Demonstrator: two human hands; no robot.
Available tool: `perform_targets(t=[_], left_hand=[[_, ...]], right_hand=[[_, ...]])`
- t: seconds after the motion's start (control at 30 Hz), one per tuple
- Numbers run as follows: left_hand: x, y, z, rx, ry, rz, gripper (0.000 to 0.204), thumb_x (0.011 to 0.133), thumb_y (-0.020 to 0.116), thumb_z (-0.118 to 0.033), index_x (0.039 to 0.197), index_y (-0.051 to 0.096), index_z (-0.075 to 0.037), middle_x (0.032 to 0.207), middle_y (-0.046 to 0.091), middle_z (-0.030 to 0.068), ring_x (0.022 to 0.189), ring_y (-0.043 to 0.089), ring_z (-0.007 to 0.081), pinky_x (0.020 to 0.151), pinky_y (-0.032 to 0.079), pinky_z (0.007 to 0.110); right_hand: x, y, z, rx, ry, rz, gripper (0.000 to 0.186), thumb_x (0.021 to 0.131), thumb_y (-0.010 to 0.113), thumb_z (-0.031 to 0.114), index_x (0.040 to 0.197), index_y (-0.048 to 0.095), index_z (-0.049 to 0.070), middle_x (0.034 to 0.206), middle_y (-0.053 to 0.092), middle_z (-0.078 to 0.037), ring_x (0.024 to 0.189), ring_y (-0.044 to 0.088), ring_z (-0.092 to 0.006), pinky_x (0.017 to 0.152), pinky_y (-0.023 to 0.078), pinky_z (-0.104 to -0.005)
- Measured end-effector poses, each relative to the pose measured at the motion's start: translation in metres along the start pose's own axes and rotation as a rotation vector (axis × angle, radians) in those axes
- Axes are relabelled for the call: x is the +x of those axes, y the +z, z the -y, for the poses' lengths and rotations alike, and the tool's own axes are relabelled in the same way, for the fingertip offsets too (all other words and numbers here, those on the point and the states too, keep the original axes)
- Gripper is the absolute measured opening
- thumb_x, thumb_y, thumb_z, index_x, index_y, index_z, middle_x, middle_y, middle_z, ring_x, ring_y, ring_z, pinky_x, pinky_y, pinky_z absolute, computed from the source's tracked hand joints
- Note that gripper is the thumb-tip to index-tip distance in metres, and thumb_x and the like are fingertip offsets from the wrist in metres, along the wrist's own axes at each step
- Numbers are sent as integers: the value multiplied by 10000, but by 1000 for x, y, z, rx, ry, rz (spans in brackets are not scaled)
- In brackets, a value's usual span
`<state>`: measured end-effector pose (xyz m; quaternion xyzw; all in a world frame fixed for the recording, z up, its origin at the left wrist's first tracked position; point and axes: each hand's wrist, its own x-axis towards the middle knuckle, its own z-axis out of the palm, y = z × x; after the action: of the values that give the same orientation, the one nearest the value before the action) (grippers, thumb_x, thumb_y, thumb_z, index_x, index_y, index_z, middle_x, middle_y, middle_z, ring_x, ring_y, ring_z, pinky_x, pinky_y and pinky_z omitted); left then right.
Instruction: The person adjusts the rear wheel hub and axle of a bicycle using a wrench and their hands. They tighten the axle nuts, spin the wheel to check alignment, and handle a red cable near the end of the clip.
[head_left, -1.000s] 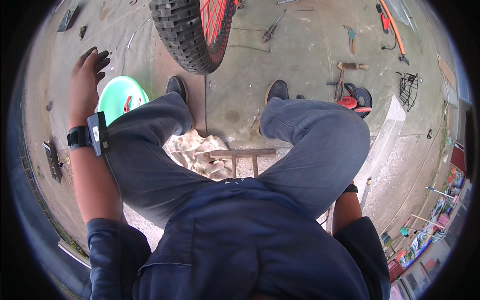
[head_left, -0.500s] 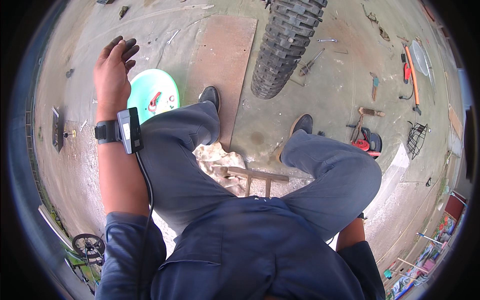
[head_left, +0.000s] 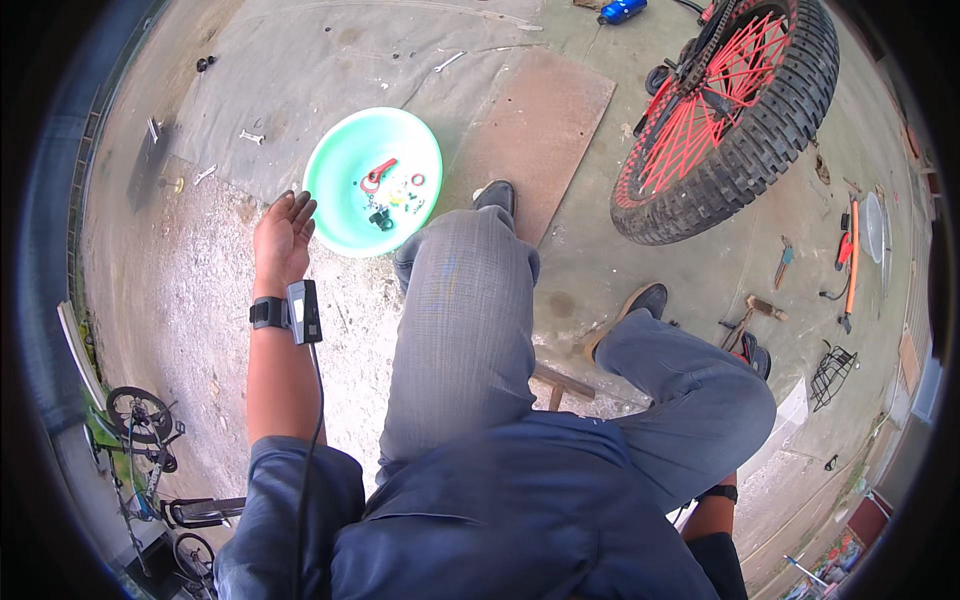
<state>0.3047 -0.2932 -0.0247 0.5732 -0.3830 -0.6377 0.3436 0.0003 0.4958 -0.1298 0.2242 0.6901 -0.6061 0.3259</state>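
Observation:
My left hand (head_left: pixel 281 238) hangs open at my side, fingers together and pointing down toward the ground, holding nothing. A black device is strapped to its wrist. Just right of the hand sits a mint-green bowl (head_left: pixel 345 160) holding a red tool and several small parts. My right hand is hidden behind my hip; only the right wrist with a black band (head_left: pixel 718 494) shows. My legs in grey trousers fill the middle. A fat black tyre on a red-spoked wheel (head_left: pixel 735 120) stands at the upper right.
A brown board (head_left: pixel 540 120) lies on the concrete ahead of my left foot. Hand tools (head_left: pixel 848 262) and a wire basket (head_left: pixel 833 372) are scattered at the right. A wooden stool (head_left: pixel 560 385) is under me. Small bicycles (head_left: pixel 140 420) lie at the lower left.
The view has swung: the wheel went from the top middle to the upper right, and the green bowl is now ahead of my left hand. My left leg has stretched forward.

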Motion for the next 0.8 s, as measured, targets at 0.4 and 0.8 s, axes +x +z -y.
perform_targets(t=[0.4, 0.8], left_hand=[[-54, -63, 201, 244, -568, 93, 339, 1013, 523, -165, 1321, 529, -24, 1174, 665, 124, 992, 680, 230, 758, 528, 336], [-60, -41, 205, 215, -576, 185, 362, 989, 526, -134, 1321, 528, 10, 1118, 674, 113, 943, 676, 213, 756, 534, 324]], right_hand=[[-32, -28, 32, -28, -48, 34, 521, 1047, 485, 379, 1422, 495, 17, 1327, 617, -136, 1154, 624, -293, 942, 535, -416], [-27, -11, 74, -74, -139, 105, 551, 1056, 463, 402, 1448, 469, 15, 1370, 598, -148, 1200, 607, -307, 982, 528, -428]])
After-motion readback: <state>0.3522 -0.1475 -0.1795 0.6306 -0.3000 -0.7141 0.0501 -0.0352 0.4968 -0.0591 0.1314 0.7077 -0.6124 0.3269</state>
